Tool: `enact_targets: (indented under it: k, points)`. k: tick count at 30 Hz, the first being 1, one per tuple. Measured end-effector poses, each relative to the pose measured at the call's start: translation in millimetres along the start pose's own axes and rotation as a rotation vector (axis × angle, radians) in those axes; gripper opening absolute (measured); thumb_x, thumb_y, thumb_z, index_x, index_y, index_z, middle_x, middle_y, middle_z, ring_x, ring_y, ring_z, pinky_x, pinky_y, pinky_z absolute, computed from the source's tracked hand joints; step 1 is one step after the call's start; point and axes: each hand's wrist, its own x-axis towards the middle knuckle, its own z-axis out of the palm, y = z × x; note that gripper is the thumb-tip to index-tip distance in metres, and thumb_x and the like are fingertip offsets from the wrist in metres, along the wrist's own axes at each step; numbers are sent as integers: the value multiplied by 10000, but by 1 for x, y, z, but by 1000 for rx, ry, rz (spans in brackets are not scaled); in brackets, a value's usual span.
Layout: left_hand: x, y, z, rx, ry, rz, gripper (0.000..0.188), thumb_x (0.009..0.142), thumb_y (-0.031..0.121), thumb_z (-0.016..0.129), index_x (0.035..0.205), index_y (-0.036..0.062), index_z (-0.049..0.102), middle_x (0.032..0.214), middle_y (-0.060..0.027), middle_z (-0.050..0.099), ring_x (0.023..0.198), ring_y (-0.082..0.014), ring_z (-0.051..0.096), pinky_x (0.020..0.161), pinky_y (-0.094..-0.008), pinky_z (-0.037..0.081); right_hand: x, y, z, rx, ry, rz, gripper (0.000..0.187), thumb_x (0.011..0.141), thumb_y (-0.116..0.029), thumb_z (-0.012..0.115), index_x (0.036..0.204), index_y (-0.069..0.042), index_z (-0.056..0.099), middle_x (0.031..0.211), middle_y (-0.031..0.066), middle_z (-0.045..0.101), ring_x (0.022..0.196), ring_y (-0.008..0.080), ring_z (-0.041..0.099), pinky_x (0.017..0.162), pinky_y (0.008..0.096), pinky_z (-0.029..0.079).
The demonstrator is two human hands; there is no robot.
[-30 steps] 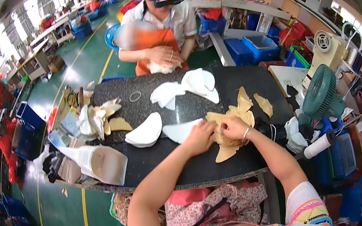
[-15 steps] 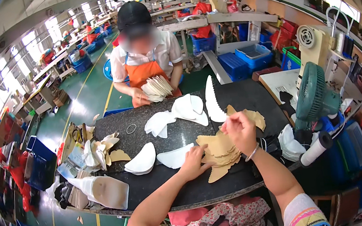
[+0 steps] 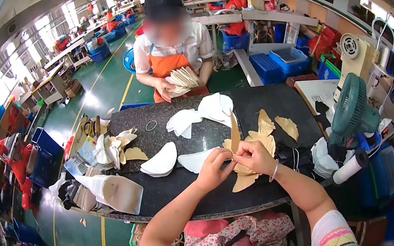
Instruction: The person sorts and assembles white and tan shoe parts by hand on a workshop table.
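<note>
In front of me, my left hand (image 3: 215,169) and my right hand (image 3: 256,157) meet with fingertips pinched on the lower end of a tan serrated-edge piece (image 3: 235,134). That piece stands nearly upright, its pointed end up. Under and beside my hands lies a loose pile of similar tan pieces (image 3: 245,181). More of them spread beyond my right hand, and a single tan piece (image 3: 287,128) rests apart to the right. Left of my hands are a white curved piece (image 3: 194,162) and a small stack of white curved pieces (image 3: 160,161). Further white pieces (image 3: 216,108) lie farther back.
Across the dark table (image 3: 160,198) a person (image 3: 173,61) holds a bundle of pale pieces (image 3: 183,80). A plastic container (image 3: 119,194) and scraps (image 3: 112,150) occupy the left end. At right stand a green fan (image 3: 353,103) and a white roll (image 3: 349,167).
My hands have come together from apart over the tan pile and now pinch one raised tan piece. The far serrated white piece no longer shows in its place. The view has shifted slightly.
</note>
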Motion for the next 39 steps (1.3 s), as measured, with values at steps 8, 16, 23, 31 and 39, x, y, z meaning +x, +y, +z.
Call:
enact_targets:
  k: [8,16,23,31,39]
  points:
    - [-2,0,-14,-191,-130,-149,240,652,11,725,829,17,563,890,-97,592,824,-246,596,717,-318,481,-5,-8,5,71,-94,173,172,750,-86,664,642,-37,541,486,-61,406,460,8,325,427,211,262]
    - [-7,-9,-15,-443,-161,-336,182,683,-32,698,826,6,593,901,-72,603,834,-167,584,715,-278,483,-1,-5,5,231,-173,246,177,783,-112,667,682,-60,532,577,-79,446,522,-14,362,453,175,253]
    - [-2,-22,-11,-1001,-136,-649,76,847,48,572,903,-3,576,1012,-57,550,964,-141,523,851,-282,436,9,9,-12,577,-227,253,72,783,9,617,758,-24,558,820,-1,536,788,57,508,676,199,399]
    - [-4,-29,-12,-1613,263,-975,189,923,158,402,1032,16,463,1139,-149,534,1104,-249,502,984,-424,365,15,28,-14,1157,-62,247,70,898,-105,474,898,-36,461,1020,77,534,978,170,538,860,327,441]
    - [-7,-36,-13,-1575,275,-1021,233,940,186,323,1001,8,461,1043,-162,577,1001,-285,573,890,-443,455,17,45,-40,503,-221,209,70,918,-127,462,876,-78,436,844,-33,466,772,32,450,679,195,398]
